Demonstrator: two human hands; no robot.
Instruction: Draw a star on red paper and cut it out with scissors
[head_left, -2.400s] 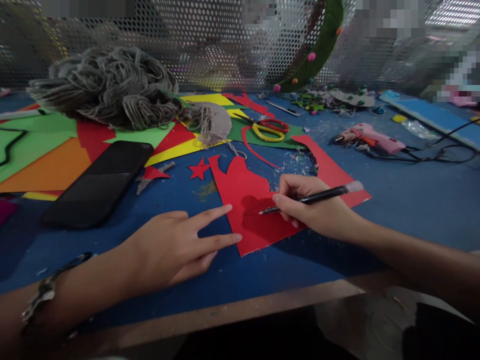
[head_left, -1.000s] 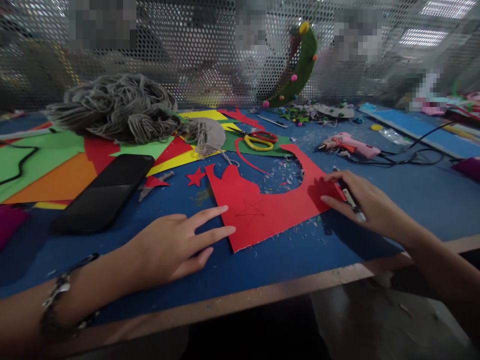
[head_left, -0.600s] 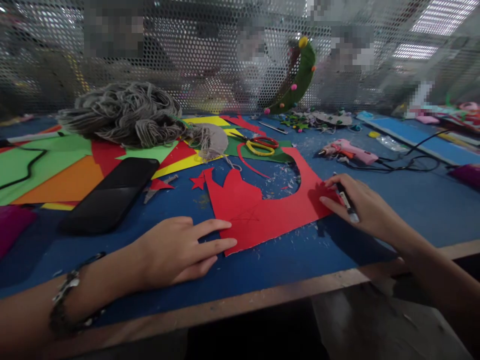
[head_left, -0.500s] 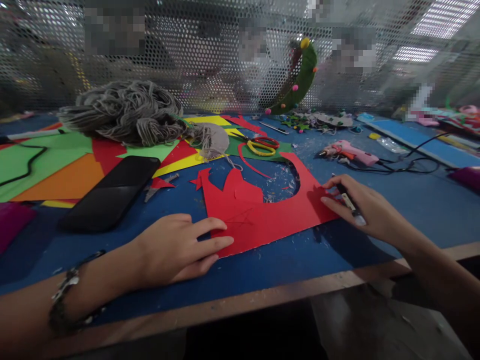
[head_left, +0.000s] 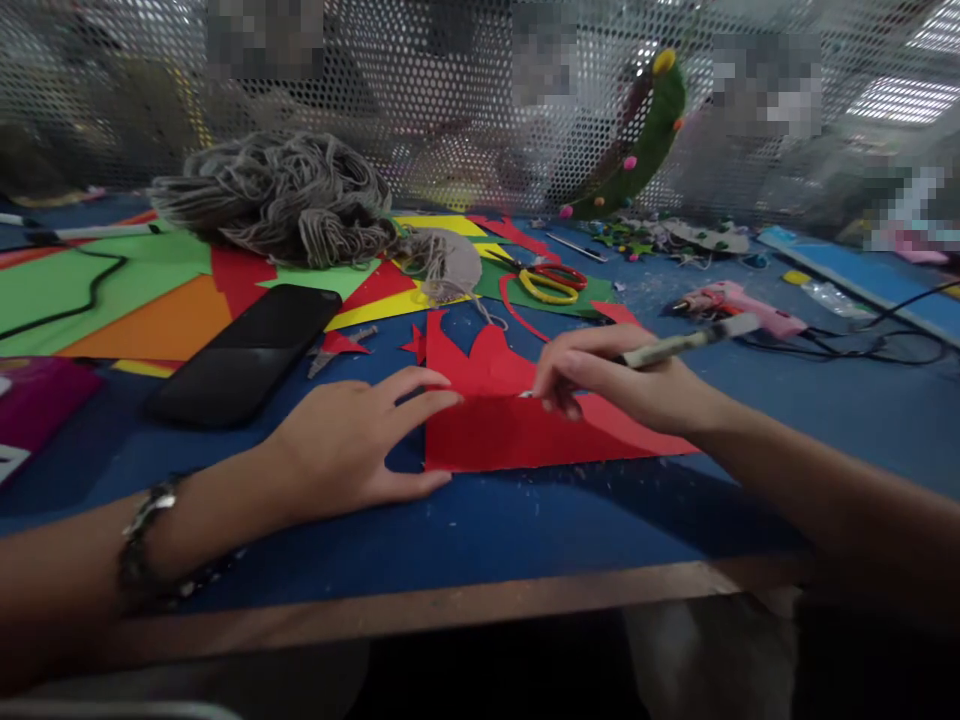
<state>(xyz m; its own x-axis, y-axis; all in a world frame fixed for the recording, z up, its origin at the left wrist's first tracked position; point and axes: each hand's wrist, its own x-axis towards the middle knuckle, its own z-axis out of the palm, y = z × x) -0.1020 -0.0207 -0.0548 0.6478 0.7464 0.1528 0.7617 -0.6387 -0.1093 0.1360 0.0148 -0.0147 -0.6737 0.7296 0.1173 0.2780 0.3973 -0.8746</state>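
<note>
A cut sheet of red paper point(head_left: 510, 435) lies on the blue table in front of me. My left hand point(head_left: 345, 435) rests at its left edge, fingers spread, fingertips on the paper. In my right hand point(head_left: 622, 375) is a pen point(head_left: 675, 342), its tip low over the middle of the sheet; whether it touches I cannot tell. That hand covers much of the sheet's right part. Past the sheet lie scissors point(head_left: 551, 285) with red and yellow handles. Small star cutouts point(head_left: 341, 345), grey and red, lie beyond my left hand.
A black phone point(head_left: 247, 355) lies on the left, by coloured paper sheets point(head_left: 142, 315) and a heap of grey yarn point(head_left: 277, 200). To the right is a pink glue gun point(head_left: 739, 305) with its cable. A green wreath with pompoms point(head_left: 645, 150) leans on the perforated metal screen point(head_left: 435, 120).
My right hand has moved left from the sheet's right edge to over its middle, with the pen now turned tip-down toward the paper. The red sheet has turned slightly. The view has shifted.
</note>
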